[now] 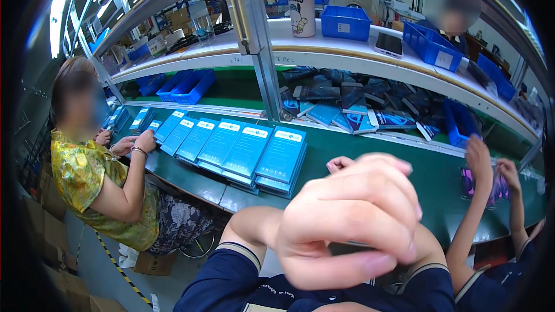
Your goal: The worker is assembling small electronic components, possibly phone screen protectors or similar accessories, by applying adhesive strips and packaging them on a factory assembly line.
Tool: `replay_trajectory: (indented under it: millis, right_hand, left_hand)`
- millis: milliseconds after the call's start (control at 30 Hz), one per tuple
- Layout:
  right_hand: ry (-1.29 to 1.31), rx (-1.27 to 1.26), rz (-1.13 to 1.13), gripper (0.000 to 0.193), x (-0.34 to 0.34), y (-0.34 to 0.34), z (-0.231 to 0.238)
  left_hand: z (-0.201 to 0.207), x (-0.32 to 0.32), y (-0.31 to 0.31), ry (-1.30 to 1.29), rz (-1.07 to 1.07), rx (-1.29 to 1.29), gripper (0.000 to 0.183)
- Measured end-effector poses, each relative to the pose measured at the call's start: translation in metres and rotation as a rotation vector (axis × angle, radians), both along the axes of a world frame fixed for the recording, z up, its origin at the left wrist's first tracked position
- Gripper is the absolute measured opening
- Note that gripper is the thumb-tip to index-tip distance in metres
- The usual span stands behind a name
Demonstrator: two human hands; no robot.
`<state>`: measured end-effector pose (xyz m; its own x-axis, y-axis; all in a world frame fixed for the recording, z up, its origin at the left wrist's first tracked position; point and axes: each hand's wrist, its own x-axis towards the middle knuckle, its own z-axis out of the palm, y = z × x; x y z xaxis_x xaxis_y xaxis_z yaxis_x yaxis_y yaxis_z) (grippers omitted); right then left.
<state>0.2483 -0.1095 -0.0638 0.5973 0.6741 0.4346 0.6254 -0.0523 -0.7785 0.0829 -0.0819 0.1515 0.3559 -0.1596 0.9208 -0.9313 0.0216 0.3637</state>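
My left hand (352, 219) is raised large and close, its fingers curled toward the thumb. It is slightly blurred, and I cannot make out anything in it. Behind it, most of my right hand is hidden; only bent fingertips (338, 164) show, over the green bench (324, 153). To the left of my hands stand several stacks of flat blue boxes with white top bands, the nearest stack (281, 156) at the right end of the row. Neither hand is seen touching these boxes.
At left a person in a yellow top (87, 167) handles small items. At right another person's hands (478, 159) are over a purple-and-black item (467, 182). Dark and blue boxes (352, 104) lie piled beneath the shelf (347, 55). A metal post (248, 34) divides the rack.
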Motion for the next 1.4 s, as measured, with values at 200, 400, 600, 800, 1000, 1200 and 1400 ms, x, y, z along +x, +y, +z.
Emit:
replay_trajectory:
  millis: [200, 400, 600, 800, 1000, 1200, 1400]
  right_hand:
    - [0.307, 0.163, 0.111, 0.012, -0.012, 0.016, -0.018]
    - [0.323, 0.100, 0.098, 0.013, -0.008, 0.003, -0.002]
    - [0.301, 0.078, 0.097, 0.013, -0.007, 0.002, -0.005]
    - [0.287, 0.024, 0.101, 0.010, -0.009, 0.004, -0.002]
    - [0.286, 0.048, 0.083, 0.012, -0.009, 0.004, -0.005]
    - [0.257, 0.037, 0.097, 0.012, -0.009, 0.003, -0.003]
    - [0.237, 0.018, 0.096, 0.013, -0.009, 0.002, -0.002]
  left_hand:
    - [-0.002, -0.028, 0.010, 0.578, -0.688, -0.265, 0.050]
    - [0.014, -0.008, 0.011, 0.240, -0.857, -0.164, 0.060]
    - [0.018, -0.003, 0.017, 0.041, -0.949, -0.163, 0.057]
    - [0.006, -0.004, 0.019, 0.057, -0.981, -0.177, 0.055]
    - [0.022, -0.007, 0.020, -0.066, -0.802, -0.153, 0.051]
    - [0.015, -0.003, 0.018, -0.087, -0.774, -0.144, 0.050]
    - [0.004, 0.004, 0.015, -0.097, -0.754, -0.153, 0.049]
